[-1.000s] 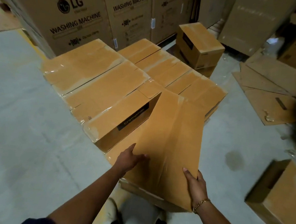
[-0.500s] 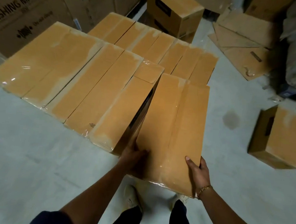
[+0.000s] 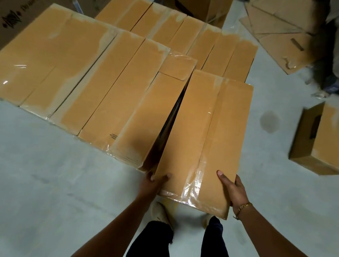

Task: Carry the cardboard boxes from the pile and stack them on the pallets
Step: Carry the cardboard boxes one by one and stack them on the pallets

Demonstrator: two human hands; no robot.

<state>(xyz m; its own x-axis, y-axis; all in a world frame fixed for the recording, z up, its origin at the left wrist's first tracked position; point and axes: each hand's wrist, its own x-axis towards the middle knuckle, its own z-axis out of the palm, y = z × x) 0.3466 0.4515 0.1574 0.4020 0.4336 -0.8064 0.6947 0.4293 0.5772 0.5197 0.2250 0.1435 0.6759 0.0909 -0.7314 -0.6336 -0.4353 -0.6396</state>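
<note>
1. The left hand (image 3: 153,183) and right hand (image 3: 232,189), set apart, clamp the near corners of a taped cardboard box (image 3: 204,130), thumbs on top.
2. This box extends forward from both hands, just beside the row of taped boxes (image 3: 100,81) ahead-left, across a narrow gap.
3. A loose box (image 3: 327,140) lies on the floor (image 3: 34,180), well right of the right hand.
4. Flattened cardboard (image 3: 284,26) lies far ahead-right.

The carried box (image 3: 203,134) has dropped from its steep tilt to lie nearly level beside the stacked row (image 3: 127,98).
</note>
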